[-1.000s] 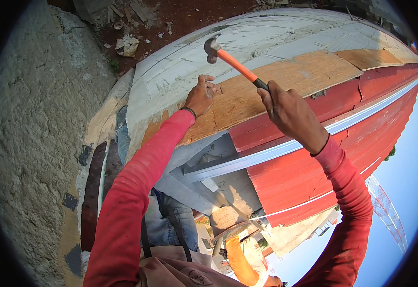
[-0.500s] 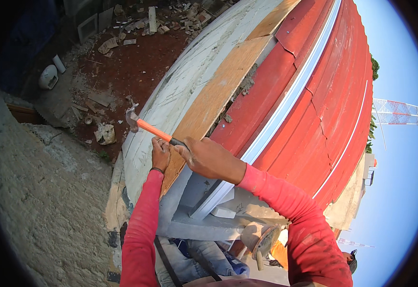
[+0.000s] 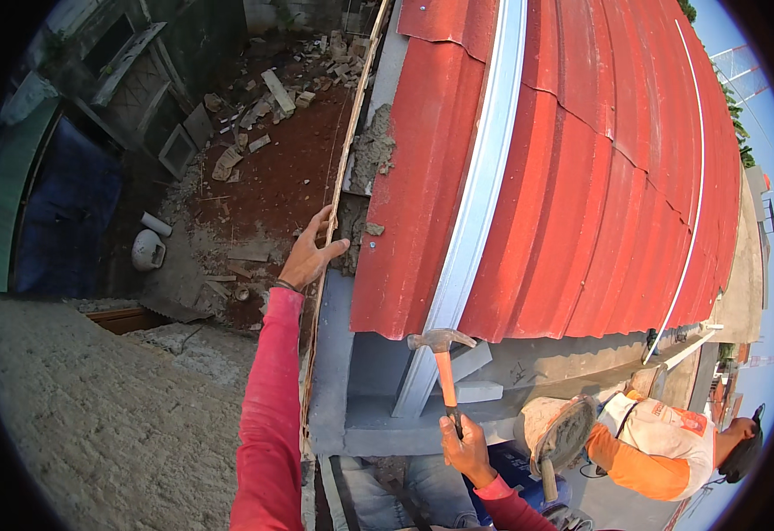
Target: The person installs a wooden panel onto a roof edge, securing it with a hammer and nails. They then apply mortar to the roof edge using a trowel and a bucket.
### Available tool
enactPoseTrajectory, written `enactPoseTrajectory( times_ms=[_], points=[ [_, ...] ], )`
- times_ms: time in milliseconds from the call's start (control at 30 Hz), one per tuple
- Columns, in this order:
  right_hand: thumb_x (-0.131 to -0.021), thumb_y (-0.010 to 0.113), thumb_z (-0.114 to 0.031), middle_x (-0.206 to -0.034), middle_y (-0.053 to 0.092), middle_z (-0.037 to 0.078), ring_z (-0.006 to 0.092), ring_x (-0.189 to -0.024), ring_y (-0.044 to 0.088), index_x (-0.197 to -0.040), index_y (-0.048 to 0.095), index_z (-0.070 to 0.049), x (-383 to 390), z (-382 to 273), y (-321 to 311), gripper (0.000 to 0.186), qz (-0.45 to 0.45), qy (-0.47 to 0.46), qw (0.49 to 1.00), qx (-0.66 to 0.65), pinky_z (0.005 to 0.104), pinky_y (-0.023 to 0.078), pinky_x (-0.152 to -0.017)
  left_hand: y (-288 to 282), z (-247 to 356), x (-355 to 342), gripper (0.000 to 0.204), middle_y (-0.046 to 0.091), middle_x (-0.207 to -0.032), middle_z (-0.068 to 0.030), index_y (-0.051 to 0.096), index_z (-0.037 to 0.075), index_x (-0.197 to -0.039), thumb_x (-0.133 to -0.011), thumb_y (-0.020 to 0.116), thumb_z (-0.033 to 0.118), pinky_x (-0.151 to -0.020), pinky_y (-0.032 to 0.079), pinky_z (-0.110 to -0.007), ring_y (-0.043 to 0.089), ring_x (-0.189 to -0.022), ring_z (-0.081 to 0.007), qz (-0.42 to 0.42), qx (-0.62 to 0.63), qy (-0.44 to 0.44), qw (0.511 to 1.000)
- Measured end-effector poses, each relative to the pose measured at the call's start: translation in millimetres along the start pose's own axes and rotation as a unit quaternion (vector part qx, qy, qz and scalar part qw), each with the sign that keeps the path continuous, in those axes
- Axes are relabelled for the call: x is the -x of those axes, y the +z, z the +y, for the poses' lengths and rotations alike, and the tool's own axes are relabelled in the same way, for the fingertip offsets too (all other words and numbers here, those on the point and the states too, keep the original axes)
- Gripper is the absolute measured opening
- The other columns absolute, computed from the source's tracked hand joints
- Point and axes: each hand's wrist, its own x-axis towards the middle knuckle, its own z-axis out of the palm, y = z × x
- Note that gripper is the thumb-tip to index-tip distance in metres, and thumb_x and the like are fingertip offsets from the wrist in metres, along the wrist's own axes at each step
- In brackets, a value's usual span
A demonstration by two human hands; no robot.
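Observation:
My left hand [image 3: 311, 258] grips the narrow edge of a plywood board [image 3: 363, 78], its thumb across the edge and fingers on the far side. Beside that hand, grey mortar [image 3: 372, 146] lines the gap along red corrugated roofing [image 3: 564, 212]. Lower and to the right, my right hand [image 3: 463, 447] is closed round the black grip of a claw hammer [image 3: 444, 372] with an orange handle. The hammer head overlaps the lower part of a pale metal strip [image 3: 480, 177] in this view; whether they touch I cannot tell.
A co-worker [image 3: 661, 442] in orange and white crouches at lower right beside a mortar-caked container [image 3: 555, 425]. To the left is a drop to red ground [image 3: 250, 203] with rubble and a doorway with a blue panel [image 3: 68, 203]. A rough concrete surface [image 3: 95, 389] fills the lower left.
The view has swung along the board, showing more of the yard and roofing. The hammer has moved from above my left hand down to the lower right. My left hand remains at the board.

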Motion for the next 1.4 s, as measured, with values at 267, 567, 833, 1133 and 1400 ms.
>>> enactPoseTrajectory(
  times_ms=[267, 567, 833, 1133, 1400],
  points=[
    [-0.104, 0.060, -0.027, -0.056, 0.048, -0.001, 0.0083, -0.041, 0.049, -0.083, 0.049, -0.007, 17.3, 69.0, -30.3, 0.031, 0.035, 0.074, 0.990, -0.113, 0.0285, 0.042, -0.039, -10.5, 15.2, 0.2, 0.089, 0.054, -0.142, -0.0203, 0.034, 0.012, -0.158, -0.075, 0.066, 0.016, -0.106, 0.045, -0.042, 0.056, -0.126, -0.0320, -0.032, -0.061, -0.020, 0.997],
    [-0.091, 0.052, -0.003, -0.071, 0.055, 0.002, 0.0098, -0.056, 0.053, -0.115, 0.050, 0.000, -65.5, -59.8, -44.0, 0.023, 0.028, -0.230, 0.972, 0.041, 0.0282, 0.044, -0.053, 6.7, 1.2, -4.3, 0.093, 0.041, -0.154, -0.0226, 0.030, 0.018, -0.160, -0.077, 0.071, 0.026, -0.118, 0.034, -0.048, 0.044, -0.140, -0.0384, -0.029, 0.027, 0.000, 0.999],
    [-0.104, 0.059, -0.026, -0.060, 0.051, 0.016, 0.0221, -0.047, 0.047, -0.150, 0.051, -0.022, -222.8, -402.7, 21.1, 0.047, 0.093, -0.544, 0.721, 0.418, 0.0395, 0.040, -0.051, 5.1, -16.4, 5.7, 0.101, 0.031, -0.161, -0.0258, 0.027, 0.009, -0.160, -0.074, 0.075, 0.031, -0.124, 0.024, -0.043, 0.027, -0.152, -0.0383, 0.002, 0.035, 0.047, 0.998],
    [-0.100, 0.055, -0.023, -0.092, 0.072, 0.020, 0.0411, -0.082, 0.070, -0.126, 0.069, -0.020, -369.1, -528.8, 116.3, 0.030, -0.004, -0.442, 0.421, 0.792, 0.0532, 0.056, -0.072, 11.1, -13.0, 1.3, 0.099, 0.037, -0.159, -0.0227, 0.031, 0.010, -0.157, -0.071, 0.077, 0.029, -0.123, 0.028, -0.044, 0.033, -0.148, -0.0392, 0.014, 0.021, 0.052, 0.998],
    [-0.099, 0.057, -0.021, -0.093, 0.073, 0.018, 0.0385, -0.087, 0.072, -0.113, 0.071, -0.010, -402.9, -522.2, 131.5, 0.023, -0.033, -0.371, 0.340, 0.864, 0.0495, 0.058, -0.076, 5.6, -9.3, 5.5, 0.097, 0.046, -0.149, -0.0256, 0.038, 0.010, -0.154, -0.070, 0.080, 0.036, -0.117, 0.035, -0.048, 0.044, -0.138, -0.0429, 0.033, 0.017, 0.047, 0.998]
  ],
)
